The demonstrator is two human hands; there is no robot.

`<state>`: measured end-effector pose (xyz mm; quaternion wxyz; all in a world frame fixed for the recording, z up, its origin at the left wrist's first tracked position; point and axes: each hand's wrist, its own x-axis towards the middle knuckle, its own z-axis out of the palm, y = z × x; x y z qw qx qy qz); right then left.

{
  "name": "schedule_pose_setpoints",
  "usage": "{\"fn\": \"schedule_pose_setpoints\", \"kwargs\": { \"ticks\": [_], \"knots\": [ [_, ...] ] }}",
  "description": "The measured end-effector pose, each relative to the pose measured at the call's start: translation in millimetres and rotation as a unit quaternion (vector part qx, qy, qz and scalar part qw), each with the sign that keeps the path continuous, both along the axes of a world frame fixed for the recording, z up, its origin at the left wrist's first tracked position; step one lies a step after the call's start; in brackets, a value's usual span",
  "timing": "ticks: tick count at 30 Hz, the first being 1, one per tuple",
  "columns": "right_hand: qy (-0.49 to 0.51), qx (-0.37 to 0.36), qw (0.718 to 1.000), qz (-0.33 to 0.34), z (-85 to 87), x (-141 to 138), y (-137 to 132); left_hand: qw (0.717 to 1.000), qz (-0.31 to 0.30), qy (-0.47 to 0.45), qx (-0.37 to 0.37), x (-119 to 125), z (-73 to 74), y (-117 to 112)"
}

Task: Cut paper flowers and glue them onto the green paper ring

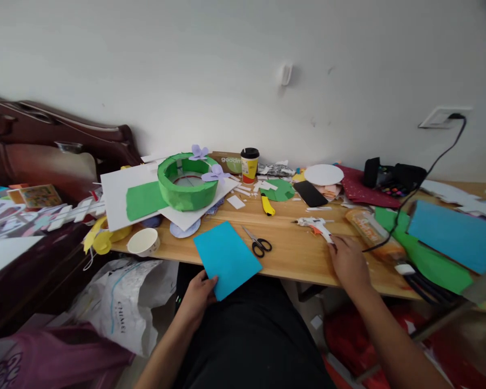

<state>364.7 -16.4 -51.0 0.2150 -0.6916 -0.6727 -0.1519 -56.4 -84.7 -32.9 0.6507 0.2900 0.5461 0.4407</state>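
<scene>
My left hand [197, 296] pinches the near left edge of a blue sheet [227, 260], which reaches over the front edge of the table. On the right, my right hand [347, 260] has its fingers closed around the handle end of a white glue gun [316, 224], whose nozzle points left. The glue gun's body lies low over the wood. Just right of the blue sheet are scissors with black handles [261, 247]. A green paper-covered ring [188, 195] with purple paper flowers [215, 173] stands on white board at the left.
A yellow cutter [267, 205], a paper coffee cup [250, 165] and a black phone [310, 194] are farther back. A white paper bowl [143, 242] sits at the left edge. A black cord [425, 175] runs from the wall socket [445, 117] toward my right hand.
</scene>
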Motion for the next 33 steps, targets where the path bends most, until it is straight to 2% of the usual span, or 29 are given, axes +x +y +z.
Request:
{"fn": "schedule_pose_setpoints", "kwargs": {
  "ticks": [4,6,8,10,12,14,16,19,23,26,28,29,30,33],
  "knots": [
    [0.003,0.013,1.000,-0.022,11.5,-10,-10,0.998,-0.008,0.024,0.060,-19,13.3,-13],
    [0.019,0.039,0.999,-0.012,22.1,-33,-17,0.997,-0.002,0.019,0.074,-27,20.9,-13],
    [0.057,0.037,0.997,0.044,34.4,-68,-24,0.997,0.010,0.024,0.075,-33,24.2,-9],
    [0.082,-0.056,0.988,0.118,46.1,-110,-26,0.995,0.026,0.050,0.081,-38,21.6,-2],
    [0.036,-0.166,0.978,0.123,54.7,-150,-24,0.989,0.046,0.092,0.102,-42,15.1,5],
    [0.020,-0.196,0.973,0.121,59.3,-179,-17,0.981,0.063,0.134,0.125,-44,9.0,11],
    [0.015,-0.213,0.970,0.115,60.8,-194,-8,0.975,0.074,0.169,0.126,-44,6.8,14],
    [0.013,-0.249,0.962,0.116,62.8,-195,7,0.971,0.076,0.195,0.116,-38,12.2,16],
    [0.016,-0.291,0.949,0.121,71.3,-176,20,0.970,0.059,0.197,0.131,-30,22.6,20],
    [0.020,-0.302,0.948,0.094,74.0,-154,16,0.968,0.040,0.205,0.141,-28,24.6,26],
    [0.095,-0.316,0.940,0.087,70.0,-139,5,0.968,0.035,0.199,0.148,-29,23.7,29],
    [0.174,-0.325,0.924,0.101,66.3,-132,-2,0.969,0.036,0.191,0.154,-30,23.1,29],
    [0.270,-0.331,0.895,0.127,62.0,-127,-11,0.969,0.040,0.183,0.163,-31,22.5,29],
    [0.517,-0.308,0.773,0.204,49.7,-124,-34,0.963,0.057,0.173,0.200,-34,22.6,27]
  ]
}}
